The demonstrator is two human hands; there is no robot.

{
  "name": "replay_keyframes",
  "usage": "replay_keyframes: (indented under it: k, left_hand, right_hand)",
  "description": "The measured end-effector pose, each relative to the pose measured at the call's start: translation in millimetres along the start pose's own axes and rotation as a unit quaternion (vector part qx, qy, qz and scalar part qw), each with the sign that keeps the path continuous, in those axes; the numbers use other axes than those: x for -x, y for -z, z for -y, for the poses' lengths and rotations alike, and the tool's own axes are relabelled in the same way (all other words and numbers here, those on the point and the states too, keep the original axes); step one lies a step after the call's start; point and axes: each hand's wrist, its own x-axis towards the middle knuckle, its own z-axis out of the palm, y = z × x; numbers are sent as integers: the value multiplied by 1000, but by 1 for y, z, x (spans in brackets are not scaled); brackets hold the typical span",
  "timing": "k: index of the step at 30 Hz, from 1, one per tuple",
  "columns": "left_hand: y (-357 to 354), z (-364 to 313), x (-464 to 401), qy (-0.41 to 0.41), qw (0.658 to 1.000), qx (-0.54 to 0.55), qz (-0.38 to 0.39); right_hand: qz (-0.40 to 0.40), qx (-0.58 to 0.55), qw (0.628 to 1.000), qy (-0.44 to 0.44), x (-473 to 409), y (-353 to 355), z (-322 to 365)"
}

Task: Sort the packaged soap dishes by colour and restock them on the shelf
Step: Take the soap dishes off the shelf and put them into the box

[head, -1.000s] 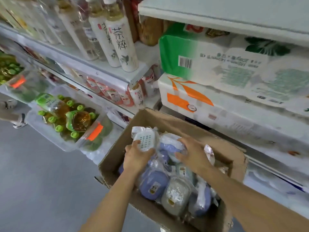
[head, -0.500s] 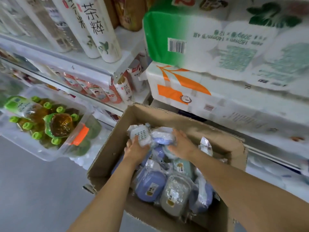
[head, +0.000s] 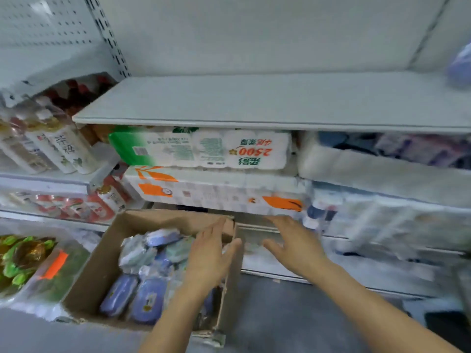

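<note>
Head view shows the packaged soap dishes (head: 142,289) heaped in the cardboard box (head: 102,266) low and left of centre, purple ones nearest and paler, greenish packs further back. None of them is in a hand. The left hand (head: 209,258) hovers over the right part of the box with fingers straight and together, holding nothing; the right hand (head: 295,245) is outside the box to the right, fingers spread and relaxed, also holding nothing. Above, the broad white shelf (head: 254,103) lies bare across its middle, with one bluish wrapped item (head: 461,64) at its far right edge, too blurred to name. Beneath it sit stacked tissue-roll packs (head: 204,151), and bottled drinks (head: 58,149) stand to the left. The step in hand looks like picking the next batch: it would go best to take dishes of a single colour, gripping the slippery wrapping firmly, and to set them together on the shelf so that each colour keeps its own group.
</note>
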Motion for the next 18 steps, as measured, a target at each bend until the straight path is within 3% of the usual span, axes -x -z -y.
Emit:
replay_keyframes:
  k: [6,10,18]
  left_hand:
    - [-41,-189,70,-174,980,-30,-93]
    - [-64,-298,105,-248,958,-47,-135]
    - [-107,-457,125,-377,913,-57,-146]
  right_hand:
    - [-173,26,984,-31,152,128,-116]
    - [-277,76,956,-51,238,197,-181]
    - [-368,124,913,-127,336,281,-282]
